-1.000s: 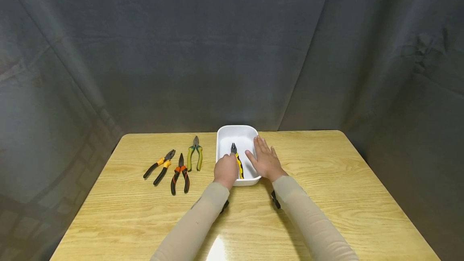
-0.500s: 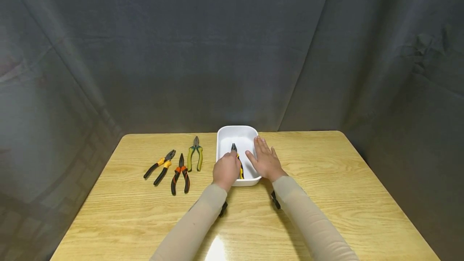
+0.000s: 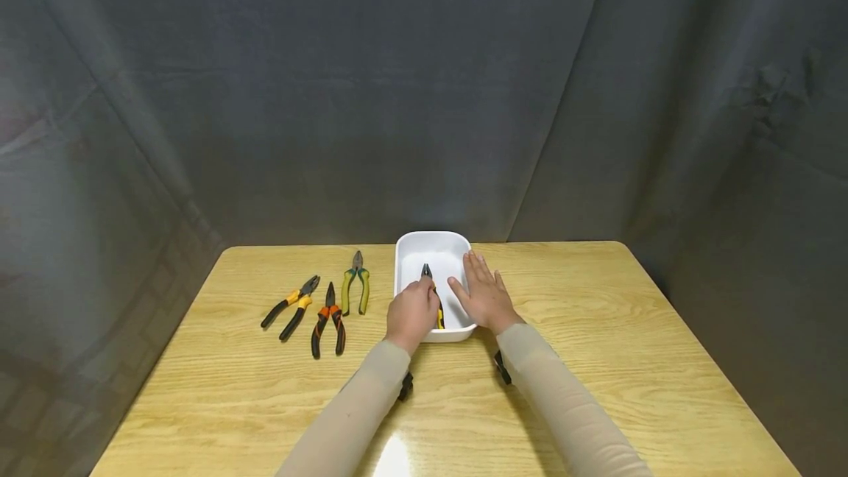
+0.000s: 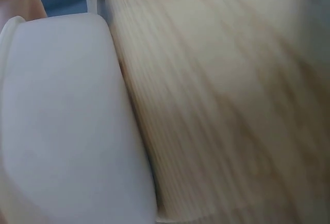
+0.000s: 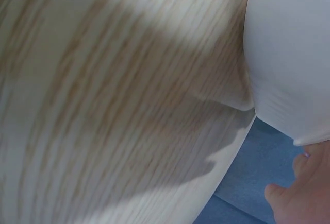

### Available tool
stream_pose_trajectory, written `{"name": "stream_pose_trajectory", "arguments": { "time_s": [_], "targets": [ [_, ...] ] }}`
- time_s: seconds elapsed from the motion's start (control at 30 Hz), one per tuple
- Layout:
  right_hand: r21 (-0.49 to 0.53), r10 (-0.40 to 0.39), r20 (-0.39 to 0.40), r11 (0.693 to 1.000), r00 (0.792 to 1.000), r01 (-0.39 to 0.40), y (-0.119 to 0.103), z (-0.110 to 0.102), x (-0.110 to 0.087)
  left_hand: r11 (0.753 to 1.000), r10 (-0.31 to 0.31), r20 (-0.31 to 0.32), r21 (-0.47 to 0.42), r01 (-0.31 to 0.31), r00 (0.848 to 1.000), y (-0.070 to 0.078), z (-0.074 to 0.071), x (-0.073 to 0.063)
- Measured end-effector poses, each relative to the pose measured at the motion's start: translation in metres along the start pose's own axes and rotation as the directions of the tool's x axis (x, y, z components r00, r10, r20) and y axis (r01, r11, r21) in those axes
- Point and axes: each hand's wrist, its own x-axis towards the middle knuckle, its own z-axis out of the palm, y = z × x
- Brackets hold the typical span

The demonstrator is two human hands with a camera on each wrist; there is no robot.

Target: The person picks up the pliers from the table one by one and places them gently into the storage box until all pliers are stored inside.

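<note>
A white rectangular tray (image 3: 433,247) stands at the back middle of the table, with yellow-and-black pliers (image 3: 440,317) lying lengthwise inside it. My left hand (image 3: 412,315) reaches over the tray's near left side and grips the pliers, covering much of their handles; the metal head points away from me. Fairly straight fingers and a spread thumb show on my right hand (image 3: 486,297), which rests on the tray's right rim. In the left wrist view the tray's outer wall (image 4: 72,116) hides most of the left hand. The right wrist view shows part of the right hand (image 5: 304,188) beyond the tray.
Left of the tray lie green-handled pliers (image 3: 364,293), orange-and-black long-nose pliers (image 3: 338,330) and yellow-and-black pliers (image 3: 294,319), all with handles spread. Dark grey cloth (image 3: 371,94) hangs behind the wooden table (image 3: 596,330).
My left hand has shifted slightly left and turned, covering more of the yellow-and-black handles in the tray. The right hand has stayed on the rim.
</note>
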Motion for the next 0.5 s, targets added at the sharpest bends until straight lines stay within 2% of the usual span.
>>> {"name": "stream_pose_trajectory", "arguments": {
  "time_s": [0.23, 0.33, 0.5],
  "targets": [
    [0.014, -0.004, -0.015, 1.000, 1.000, 0.004, -0.0012, 0.0012, 0.0019, 0.999, 0.034, -0.018, -0.036, -0.035, 0.999, -0.0028, -0.0015, -0.0025],
    [0.005, 0.004, -0.008, 1.000, 1.000, -0.004, -0.0011, 0.0009, 0.0012, 0.996, 0.057, -0.005, -0.068, -0.057, 0.998, -0.0036, -0.0032, -0.0039],
    [0.009, 0.008, -0.004, 1.000, 1.000, -0.008, -0.0014, 0.0004, 0.0001, 0.986, 0.056, 0.027, -0.160, -0.051, 0.998, -0.0047, -0.0092, -0.0066]
  ]
}}
